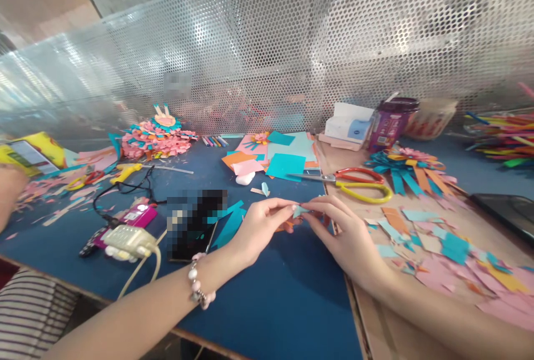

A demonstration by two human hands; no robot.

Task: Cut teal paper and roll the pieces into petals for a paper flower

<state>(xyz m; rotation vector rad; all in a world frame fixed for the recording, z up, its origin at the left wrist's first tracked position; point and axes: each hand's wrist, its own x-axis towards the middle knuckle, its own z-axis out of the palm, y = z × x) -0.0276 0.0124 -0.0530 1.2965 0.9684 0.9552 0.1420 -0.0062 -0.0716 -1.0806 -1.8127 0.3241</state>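
Note:
My left hand [267, 223] and my right hand [337, 226] meet over the blue table, fingertips almost touching. Between them they pinch a small light blue piece of paper [298, 211]. Some orange paper [285, 225] shows just below the left fingers, partly hidden by them. Beyond my hands lie scissors [354, 179] with red and yellow handles, the blades resting near a stack of coloured paper sheets [287, 164]. Teal paper strips [229, 225] lie left of my left wrist, beside a phone [194, 237] with a blurred screen.
A power strip [129, 240] with cables sits at left. Paper scraps [454, 248] cover the right board. Behind are a pink paper-flower pile [158, 134], a tissue pack [349, 123], a purple cup [390, 123] and a perforated metal screen [267, 43]. Another person's arm [10, 193] enters from the left.

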